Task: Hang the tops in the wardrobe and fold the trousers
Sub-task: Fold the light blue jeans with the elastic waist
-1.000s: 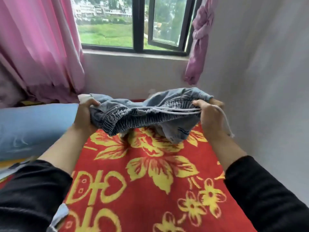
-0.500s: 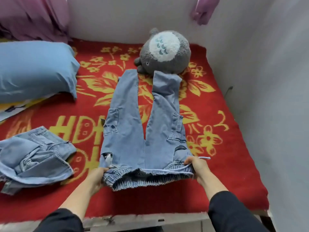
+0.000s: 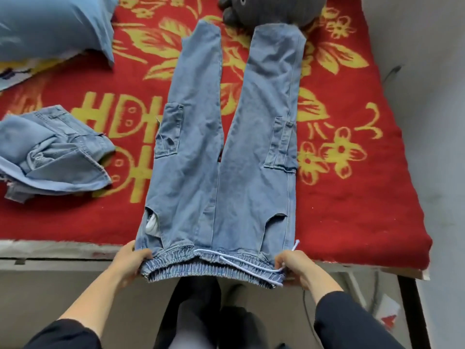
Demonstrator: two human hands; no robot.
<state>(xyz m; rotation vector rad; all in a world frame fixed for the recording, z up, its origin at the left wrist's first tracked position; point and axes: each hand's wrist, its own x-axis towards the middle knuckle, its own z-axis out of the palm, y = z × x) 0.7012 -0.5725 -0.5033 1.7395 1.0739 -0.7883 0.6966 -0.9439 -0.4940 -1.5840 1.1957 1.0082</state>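
Note:
Light blue denim trousers (image 3: 221, 172) lie spread flat on the red flowered blanket (image 3: 352, 197), legs pointing away from me, with cargo pockets on both thighs. The elastic waistband with its white drawstring (image 3: 251, 265) hangs past the bed's front edge. My left hand (image 3: 130, 260) grips the waistband's left corner. My right hand (image 3: 294, 268) grips the right corner together with the drawstring end. A second, crumpled denim garment (image 3: 55, 152) lies on the blanket to the left.
A grey plush toy (image 3: 264, 11) sits at the far end, touching the trouser hems. A blue pillow (image 3: 55, 26) lies at the back left. The bed's metal frame (image 3: 63, 258) runs along the front edge, a grey wall stands to the right, and my legs are below.
The trousers went from bunched in the air to laid out flat on the blanket. Both hands have drawn the waistband toward me, past the bed's edge.

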